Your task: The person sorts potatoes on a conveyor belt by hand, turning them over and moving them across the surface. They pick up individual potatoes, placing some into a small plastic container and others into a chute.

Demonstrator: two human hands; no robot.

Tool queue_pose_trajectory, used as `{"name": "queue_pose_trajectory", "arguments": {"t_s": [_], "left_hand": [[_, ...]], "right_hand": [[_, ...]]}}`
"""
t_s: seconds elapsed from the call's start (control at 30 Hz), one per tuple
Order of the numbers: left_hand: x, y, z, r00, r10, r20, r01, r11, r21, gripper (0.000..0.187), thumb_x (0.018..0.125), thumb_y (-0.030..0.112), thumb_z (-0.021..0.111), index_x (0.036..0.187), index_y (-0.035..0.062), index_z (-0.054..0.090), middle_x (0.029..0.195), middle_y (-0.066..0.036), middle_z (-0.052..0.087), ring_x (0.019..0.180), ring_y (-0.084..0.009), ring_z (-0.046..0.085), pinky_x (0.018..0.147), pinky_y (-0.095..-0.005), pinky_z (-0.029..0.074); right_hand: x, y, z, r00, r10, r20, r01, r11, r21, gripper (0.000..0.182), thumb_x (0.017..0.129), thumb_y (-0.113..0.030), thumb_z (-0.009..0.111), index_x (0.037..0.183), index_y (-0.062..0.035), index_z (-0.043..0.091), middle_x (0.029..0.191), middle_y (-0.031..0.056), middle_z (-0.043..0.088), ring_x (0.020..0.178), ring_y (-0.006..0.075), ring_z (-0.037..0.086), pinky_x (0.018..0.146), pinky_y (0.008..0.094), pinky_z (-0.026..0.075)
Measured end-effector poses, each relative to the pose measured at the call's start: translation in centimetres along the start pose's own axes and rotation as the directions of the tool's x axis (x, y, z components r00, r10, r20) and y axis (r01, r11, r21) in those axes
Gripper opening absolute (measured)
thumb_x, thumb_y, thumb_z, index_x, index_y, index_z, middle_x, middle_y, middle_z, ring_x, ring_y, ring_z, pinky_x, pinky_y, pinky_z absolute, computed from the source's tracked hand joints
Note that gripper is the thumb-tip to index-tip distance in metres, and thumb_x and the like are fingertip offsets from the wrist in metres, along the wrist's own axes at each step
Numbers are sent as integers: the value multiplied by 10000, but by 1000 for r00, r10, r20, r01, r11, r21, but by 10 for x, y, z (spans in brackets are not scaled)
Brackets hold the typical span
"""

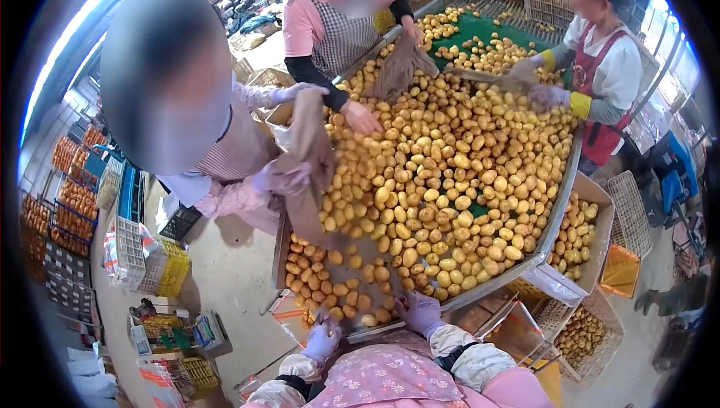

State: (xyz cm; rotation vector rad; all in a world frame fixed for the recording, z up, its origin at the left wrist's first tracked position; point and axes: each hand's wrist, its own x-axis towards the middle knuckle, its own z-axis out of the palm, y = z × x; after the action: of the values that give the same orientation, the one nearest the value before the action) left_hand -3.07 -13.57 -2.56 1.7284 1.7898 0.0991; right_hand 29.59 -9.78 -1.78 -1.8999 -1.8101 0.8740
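Note:
My left hand [322,339], in a purple glove, rests at the near rim of the sorting table, beside several brown-yellow potatoes [351,299] in the near left corner. Its fingers look stretched out, with nothing visibly held. Further right, my right hand [421,313], also gloved in purple, lies over the near edge with fingers apart. It is close to the main heap of potatoes [442,175] and grips none that I can see. Between the two hands shows a bare strip of metal table surface [371,284].
A co-worker at left holds a brown cloth [306,153] over the potatoes. Another at the back handles a second brown cloth [401,70]. A third, at right, has gloved hands on the heap. A potato-filled cardboard box [600,220] and a crate [600,333] stand at right.

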Motion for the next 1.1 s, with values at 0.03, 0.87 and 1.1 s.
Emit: {"name": "queue_pose_trajectory", "arguments": {"t_s": [0.03, 0.87, 1.1], "left_hand": [[2, -1, -2, 1000, -9, 8, 9, 1000, 3, 502, 926, 313, 635, 1347, 42, 623, 1418, -256, 571, 1361, -438, 488, 1117, -474, 434], [98, 25, 2, 925, 380, 22, -344, 809, 477, 800, 919, 466, 585, 1575, 67, 363, 1621, -276, 292, 1479, -586, 172, 1198, -663, 142], [104, -9, 24, 886, 464, -29, -364, 732, 575, 781, 923, 464, 602, 1575, 102, 371, 1616, -236, 326, 1471, -572, 199, 1203, -641, 167]], "right_hand": [[0, -2, -2, 1000, 5, 10, -5, 1000, 5, 354, 942, -465, 626, 1063, -133, 658, 929, 113, 739, 835, 344, 718, 730, 479, 557], [19, -17, -1, 978, 208, 17, -206, 976, -75, 362, 960, -452, 577, 958, -96, 646, 801, 131, 700, 739, 356, 700, 658, 486, 553], [12, -15, -4, 977, 208, -45, -207, 978, 34, 398, 999, -470, 525, 939, -92, 636, 854, 147, 713, 803, 356, 706, 700, 475, 553]]}}
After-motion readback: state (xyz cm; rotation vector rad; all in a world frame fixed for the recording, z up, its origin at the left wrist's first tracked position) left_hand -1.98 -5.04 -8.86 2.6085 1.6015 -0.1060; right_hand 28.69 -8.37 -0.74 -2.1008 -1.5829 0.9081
